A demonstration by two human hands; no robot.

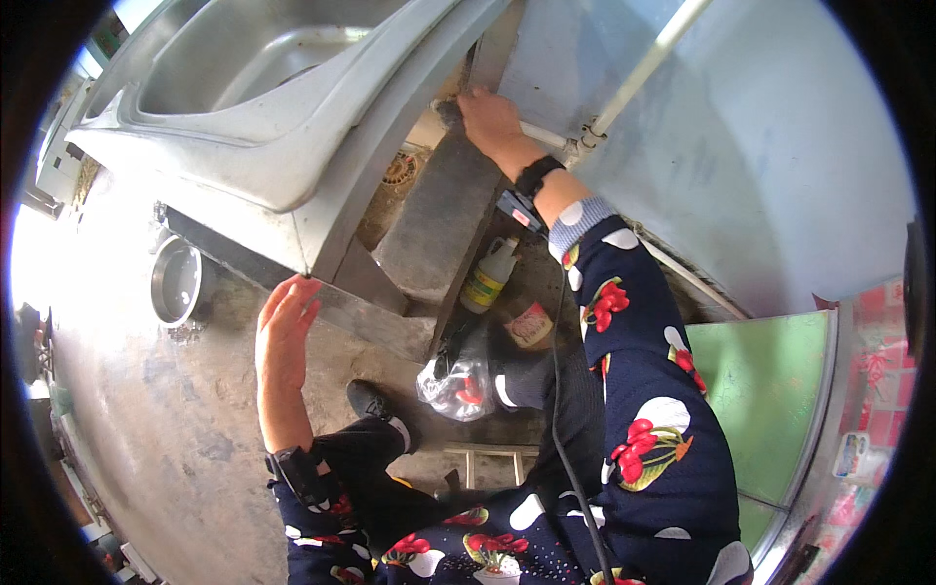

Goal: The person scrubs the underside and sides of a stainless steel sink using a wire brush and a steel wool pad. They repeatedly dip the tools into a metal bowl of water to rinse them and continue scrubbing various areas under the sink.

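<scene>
My right hand (pixel 488 123) reaches in behind the sink unit, its fingers curled at a dark, rough lump (pixel 447 111) at the far end of a grey stone ledge (pixel 431 219). Whether the fingers grip that lump cannot be told. My left hand (pixel 287 322) is raised at the lower front corner of the white sink surround, fingertips touching the corner or just beside it, with nothing seen in the palm. Above it is the stainless steel sink basin (pixel 248 80). A round drain cover (pixel 400 169) lies in the gap between the sink unit and the ledge.
A jug with a yellow label (pixel 490 276), a labelled container (pixel 528 326) and a clear plastic bag (pixel 457 387) are on the floor by my leg. A metal bowl (pixel 176 281) stands at the left. White pipes (pixel 643 66) run along the wall; a green cabinet (pixel 768 395) is at right.
</scene>
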